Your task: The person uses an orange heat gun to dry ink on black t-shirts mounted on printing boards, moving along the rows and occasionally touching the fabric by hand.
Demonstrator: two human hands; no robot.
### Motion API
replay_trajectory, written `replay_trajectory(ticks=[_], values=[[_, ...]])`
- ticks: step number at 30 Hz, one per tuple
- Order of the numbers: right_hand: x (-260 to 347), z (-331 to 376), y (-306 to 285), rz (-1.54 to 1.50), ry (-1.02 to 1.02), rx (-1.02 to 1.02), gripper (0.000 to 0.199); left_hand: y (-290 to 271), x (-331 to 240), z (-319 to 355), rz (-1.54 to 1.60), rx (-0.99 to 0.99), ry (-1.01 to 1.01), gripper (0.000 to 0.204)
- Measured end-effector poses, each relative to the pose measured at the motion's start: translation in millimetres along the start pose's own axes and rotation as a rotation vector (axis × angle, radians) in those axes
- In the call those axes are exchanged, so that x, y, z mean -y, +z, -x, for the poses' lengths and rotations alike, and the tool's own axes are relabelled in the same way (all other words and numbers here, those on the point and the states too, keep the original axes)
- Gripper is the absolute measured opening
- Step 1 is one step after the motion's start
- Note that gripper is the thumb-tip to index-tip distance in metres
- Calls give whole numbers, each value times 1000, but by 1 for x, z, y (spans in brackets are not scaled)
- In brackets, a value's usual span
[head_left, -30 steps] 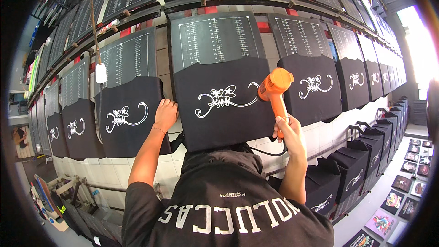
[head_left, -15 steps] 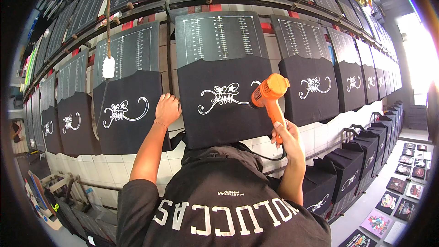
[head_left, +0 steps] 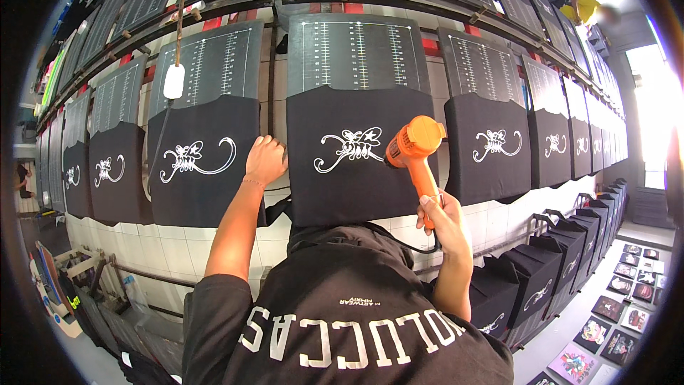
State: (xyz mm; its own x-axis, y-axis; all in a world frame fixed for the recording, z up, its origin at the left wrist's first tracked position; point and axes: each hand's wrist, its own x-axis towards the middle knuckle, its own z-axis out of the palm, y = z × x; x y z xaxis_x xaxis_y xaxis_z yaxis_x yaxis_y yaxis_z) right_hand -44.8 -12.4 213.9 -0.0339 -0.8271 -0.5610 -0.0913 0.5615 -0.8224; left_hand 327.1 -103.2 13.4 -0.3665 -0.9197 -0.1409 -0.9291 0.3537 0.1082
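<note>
My right hand (head_left: 443,219) is wrapped round the handle of an orange heat gun (head_left: 419,153). Its dark nozzle points left, over the right end of a white scorpion-like print (head_left: 349,148) and hides part of it. That print is on the black T-shirt (head_left: 342,199) stretched over the board in front of me. At that board's left edge sits my left hand (head_left: 267,162), fingers curled, in the gap beside the neighbouring black shirt (head_left: 203,192). What its fingers grip, if anything, is hidden.
Dark boards with white ruler marks (head_left: 356,53) stand in rows, many carrying printed shirts. A white block (head_left: 174,81) hangs on a cord at left. Behind me at right, another row of black shirts (head_left: 538,271) runs along. A person in yellow (head_left: 586,8) is at far right.
The heat gun's nozzle has moved a little left across the print. My view has shifted slightly, so the boards sit further right. My left hand stays by the board's edge.
</note>
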Motion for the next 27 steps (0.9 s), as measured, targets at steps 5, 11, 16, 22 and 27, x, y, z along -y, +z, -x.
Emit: replay_trajectory(ticks=[5, 11, 16, 22, 27], values=[[1, -8, 5, 4, 17, 42, 25, -1, 1, 1, -11, 13, 1, 24], [8, -14, 14, 20, 16, 77, 25, -2, 1, 1, 4, 16, -2, 25], [10, -20, 15, 39, 8, 134, 30, 1, 2, 0, -15, 24, 1, 27], [16, -30, 20, 43, 13, 134, 23, -3, 0, -1, -20, 57, -7, 31], [21, -43, 35, 72, -33, 64, 22, 1, 2, -1, -54, 93, -32, 39]])
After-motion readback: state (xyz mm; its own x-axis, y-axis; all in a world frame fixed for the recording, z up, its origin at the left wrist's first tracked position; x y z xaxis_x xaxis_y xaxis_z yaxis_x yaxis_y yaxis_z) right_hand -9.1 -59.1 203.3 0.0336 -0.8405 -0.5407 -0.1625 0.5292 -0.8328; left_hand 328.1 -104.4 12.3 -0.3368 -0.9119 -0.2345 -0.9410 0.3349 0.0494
